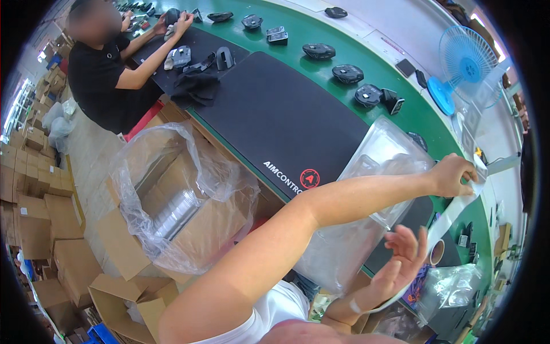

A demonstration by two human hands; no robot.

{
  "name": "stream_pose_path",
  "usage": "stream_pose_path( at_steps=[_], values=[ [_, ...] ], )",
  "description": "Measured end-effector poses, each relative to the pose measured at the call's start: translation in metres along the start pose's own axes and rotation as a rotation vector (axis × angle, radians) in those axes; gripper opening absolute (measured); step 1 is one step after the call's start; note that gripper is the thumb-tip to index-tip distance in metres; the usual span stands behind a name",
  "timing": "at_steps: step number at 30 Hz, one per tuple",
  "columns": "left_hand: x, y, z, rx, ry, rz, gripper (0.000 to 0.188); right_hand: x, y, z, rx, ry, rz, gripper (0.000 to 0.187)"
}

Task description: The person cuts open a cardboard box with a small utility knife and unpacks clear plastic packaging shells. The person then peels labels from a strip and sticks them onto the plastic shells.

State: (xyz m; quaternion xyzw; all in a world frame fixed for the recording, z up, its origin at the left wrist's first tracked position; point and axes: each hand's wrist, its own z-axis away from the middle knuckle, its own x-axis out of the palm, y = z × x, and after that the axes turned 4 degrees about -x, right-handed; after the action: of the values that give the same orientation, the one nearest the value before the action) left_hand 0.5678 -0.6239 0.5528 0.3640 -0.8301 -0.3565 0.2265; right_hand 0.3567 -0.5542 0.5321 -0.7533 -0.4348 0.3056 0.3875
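My left arm reaches across to the right. My left hand point(455, 176) pinches a long white strip point(450, 219) near its upper end, by the table's far right edge. Below it, my right hand point(399, 261) is raised with its fingers apart and slightly curled, close beside the strip. The strip's lower part passes behind the right hand toward its wrist. A small white patch point(356, 307) sits on my right wrist. Clear plastic packaging point(389, 146) lies under my left forearm, with more clear plastic point(338, 252) hanging at the table's near edge.
A black mat point(275, 109) covers part of the green table point(298, 28), with several black devices point(348, 73) along the back. A blue fan point(467, 66) stands right. A cardboard ring point(437, 252) lies near my right hand. A lined open carton point(189, 212) stands left; a co-worker point(106, 69) sits beyond.
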Motion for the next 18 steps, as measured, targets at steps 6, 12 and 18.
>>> stream_pose_path(
  at_steps=[6,12,18],
  values=[
    [0.011,-0.008,-0.012,0.190,0.094,0.136,0.024,-0.035,0.012,-0.066,-0.237,0.421,0.323,0.072],
    [0.001,-0.069,-0.022,0.026,-0.183,0.247,0.047,-0.095,0.134,-0.108,0.070,0.315,0.135,0.043],
    [0.025,-0.096,-0.037,-0.140,-0.371,0.224,0.057,-0.145,0.154,-0.142,-0.020,0.356,0.076,0.031]
  ],
)
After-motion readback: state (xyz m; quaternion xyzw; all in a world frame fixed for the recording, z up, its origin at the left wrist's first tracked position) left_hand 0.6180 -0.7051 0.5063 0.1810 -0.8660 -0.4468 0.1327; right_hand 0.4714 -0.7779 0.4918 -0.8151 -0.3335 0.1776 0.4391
